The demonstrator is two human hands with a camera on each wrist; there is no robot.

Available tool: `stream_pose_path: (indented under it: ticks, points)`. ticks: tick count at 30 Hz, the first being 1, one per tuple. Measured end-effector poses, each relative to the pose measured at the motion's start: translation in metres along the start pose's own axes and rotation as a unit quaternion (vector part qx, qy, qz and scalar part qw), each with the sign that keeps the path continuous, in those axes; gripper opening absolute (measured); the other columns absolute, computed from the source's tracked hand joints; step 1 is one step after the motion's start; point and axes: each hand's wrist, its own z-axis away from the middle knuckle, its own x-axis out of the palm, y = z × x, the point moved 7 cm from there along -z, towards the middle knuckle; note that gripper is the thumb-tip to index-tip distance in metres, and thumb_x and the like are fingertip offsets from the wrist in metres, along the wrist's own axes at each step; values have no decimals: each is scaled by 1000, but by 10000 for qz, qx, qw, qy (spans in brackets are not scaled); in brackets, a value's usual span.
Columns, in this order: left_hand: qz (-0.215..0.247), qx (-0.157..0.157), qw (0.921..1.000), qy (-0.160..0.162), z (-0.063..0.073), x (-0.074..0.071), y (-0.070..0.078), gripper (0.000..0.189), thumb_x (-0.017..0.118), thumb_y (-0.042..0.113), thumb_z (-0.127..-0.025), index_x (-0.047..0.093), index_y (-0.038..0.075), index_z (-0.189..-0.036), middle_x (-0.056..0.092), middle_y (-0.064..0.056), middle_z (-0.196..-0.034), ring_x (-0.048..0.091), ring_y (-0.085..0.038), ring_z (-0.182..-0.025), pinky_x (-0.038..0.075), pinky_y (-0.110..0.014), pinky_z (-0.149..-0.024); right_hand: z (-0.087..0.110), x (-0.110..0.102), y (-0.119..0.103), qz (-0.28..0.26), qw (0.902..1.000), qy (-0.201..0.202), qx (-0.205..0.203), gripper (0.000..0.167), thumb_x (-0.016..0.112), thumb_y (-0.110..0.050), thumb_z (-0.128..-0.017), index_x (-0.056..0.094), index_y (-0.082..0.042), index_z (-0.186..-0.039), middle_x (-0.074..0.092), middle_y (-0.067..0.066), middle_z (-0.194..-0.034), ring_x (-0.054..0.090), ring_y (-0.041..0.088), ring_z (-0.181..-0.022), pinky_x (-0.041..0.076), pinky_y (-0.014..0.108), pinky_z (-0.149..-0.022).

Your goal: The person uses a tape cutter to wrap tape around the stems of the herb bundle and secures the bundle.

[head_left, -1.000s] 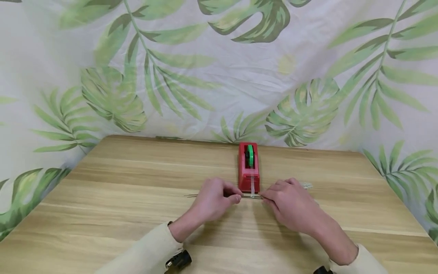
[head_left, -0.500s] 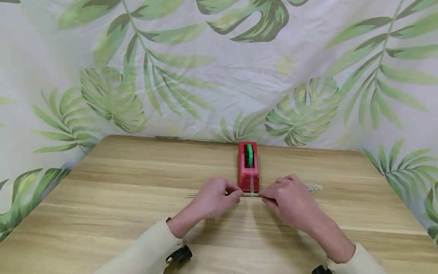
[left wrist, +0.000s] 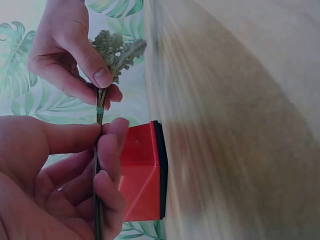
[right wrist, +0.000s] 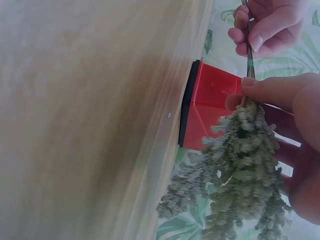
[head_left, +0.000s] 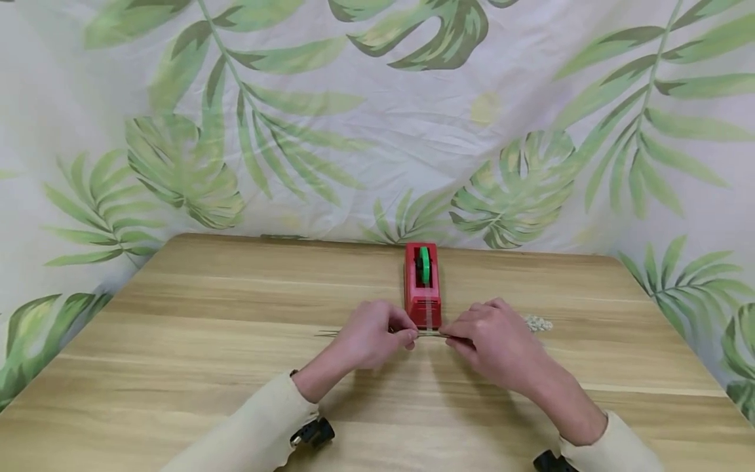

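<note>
Spread pale, streaky wood-grain table (head_left: pixel 194 308) under and left of the left hand, with a creased fabric backdrop (head_left: pixel 413 144) beyond both hands, printed in broad green leaves. In from the left now: wore a cream sleeve (head_left: pixel 253 423), softly folded, with a stubby black cylinder (head_left: pixel 314 433) below the wrist. Sent thin, wiry stems (left wrist: pixel 98 212) out past the left hand (head_left: pixel 373 335), splayed at their tips; pinched them there between thumb and forefinger, the other fingers curled along the bunch. Stretched a short, straight run of them across to the right hand (head_left: pixel 498 344), with a glossy greenish band (left wrist: pixel 100 110) showing on it between both sets of fingertips. Had a shiny red plastic dispenser (head_left: pixel 415 314) just beyond that gap, sloped at the front, black along the base, with a round green tape core (head_left: pixel 425 265) upright in its slot. Ran a flat, clear tape strip (head_left: pixel 429 308) down its face towards the stems; could not tell whether stuck to them. Gripped again with the right thumb and forefinger, right at the bunch's neck. Fanned a knobbly, grey-green flower cluster (right wrist: pixel 245 155) rightward past that hand, dense and crumbly-looking. Rounded off nearer the body with a plain cream cuff (head_left: pixel 610 446).
</note>
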Motion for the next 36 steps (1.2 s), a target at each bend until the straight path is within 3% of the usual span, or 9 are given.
stream_pose_path:
  ticks: [8,16,26,29,33,36]
  points:
    - [236,-62,9995,218,0,-3,-5,8,76,10,-97,83,8,-94,78,3,-83,64,-8,-77,52,-27,-72,-2,0,0,-91,9997,-228,40,16,83,-22,-93,85,-21,-109,82,-7,-100,74,14,-93,56,42,-85]
    - [448,-360,9970,519,0,-8,-10,9,82,9,-92,83,15,-85,76,3,-82,63,-10,-77,53,-27,-71,-3,2,1,-91,9991,-397,118,20,77,-21,-98,82,-17,-117,82,-5,-102,73,16,-98,54,44,-87]
    - [423,-134,9986,295,-2,-9,-8,10,76,16,-98,82,10,-93,79,2,-82,69,-11,-76,49,-26,-66,-3,0,1,0,10000,-47,10,7,83,-20,-93,85,-19,-99,80,-6,-91,73,15,-91,55,44,-86]
    - [442,-172,9987,171,-2,-8,-7,19,69,19,-102,81,9,-92,79,-2,-80,64,-11,-68,43,-25,-58,-3,-1,1,105,9999,65,-27,7,86,-21,-90,85,-19,-97,80,-7,-89,72,15,-89,55,43,-84]
    - [333,-224,9992,82,-2,-7,-8,25,66,19,-105,80,9,-87,79,-2,-77,48,-9,-57,34,-24,-52,-4,-2,1,187,9997,145,-28,10,88,-22,-87,86,-20,-96,80,-7,-89,71,15,-89,55,43,-84]
    - [313,-269,9991,106,-2,-6,-9,22,67,18,-104,81,8,-89,78,-2,-77,50,-8,-61,37,-24,-55,-4,-2,2,148,9998,164,5,10,89,-22,-87,85,-20,-97,80,-7,-89,70,14,-88,55,42,-83]
